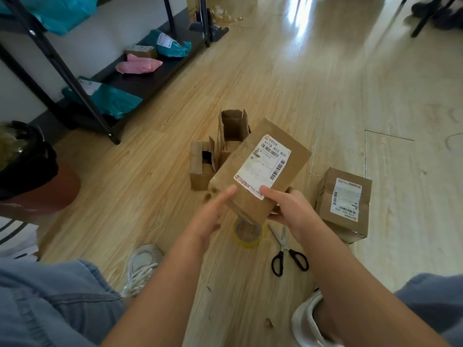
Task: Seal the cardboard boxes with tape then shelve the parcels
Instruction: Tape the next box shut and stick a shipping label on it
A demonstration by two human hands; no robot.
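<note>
1. Holding the box (pixel 260 169) above the floor at centre, the right hand (pixel 290 209) grips its 5 o'clock corner, thumb on the label.
2. The left hand (pixel 213 214) lies with straight fingers against the 7 o'clock edge.
3. Carried by one corner, it seems light; the cardboard looks stiff.
4. Best held across both short ends; the tape roll (pixel 248 236) sits just below at 6 o'clock, scissors (pixel 288 251) at 5.

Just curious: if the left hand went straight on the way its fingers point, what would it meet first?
Probably the labelled cardboard box in the right hand; the left hand points at its near edge, contact unclear.
</note>
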